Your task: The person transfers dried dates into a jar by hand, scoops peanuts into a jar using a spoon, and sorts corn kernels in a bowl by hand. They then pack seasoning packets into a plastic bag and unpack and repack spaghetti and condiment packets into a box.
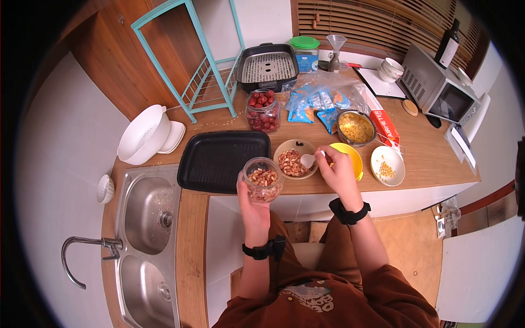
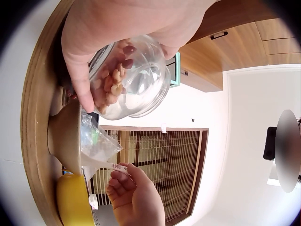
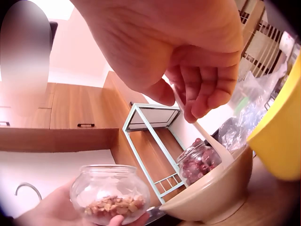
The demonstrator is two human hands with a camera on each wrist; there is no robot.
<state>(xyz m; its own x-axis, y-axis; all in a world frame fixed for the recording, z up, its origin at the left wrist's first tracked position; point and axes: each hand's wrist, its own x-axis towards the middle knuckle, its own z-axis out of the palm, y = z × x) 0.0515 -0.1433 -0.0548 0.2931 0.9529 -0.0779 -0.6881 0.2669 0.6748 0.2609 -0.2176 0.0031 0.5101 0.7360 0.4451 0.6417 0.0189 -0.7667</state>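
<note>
My left hand [image 1: 252, 214] grips a round, open-topped glass jar [image 3: 109, 188] partly filled with reddish peanuts [image 1: 263, 177], its fingers curled round the side. To its right, my right hand [image 1: 339, 170] pinches the handle of a white plastic spoon [image 1: 308, 159] between thumb and fingers. The spoon's head is down in a beige bowl [image 3: 223, 195] that holds more peanuts [image 1: 291, 163] and a few small dark bits near its far side. In the left wrist view the spoon's handle slants up out of the bowl to the right hand.
A black grill pan [image 1: 221, 158] lies left of the bowl, beside the steel sink [image 1: 147, 216]. A jar of red fruit [image 1: 263, 116] stands behind. Rightward are a yellow bowl [image 1: 354, 158], a pot of yellow pieces [image 1: 355, 128] and a white bowl with kernels [image 1: 377, 156].
</note>
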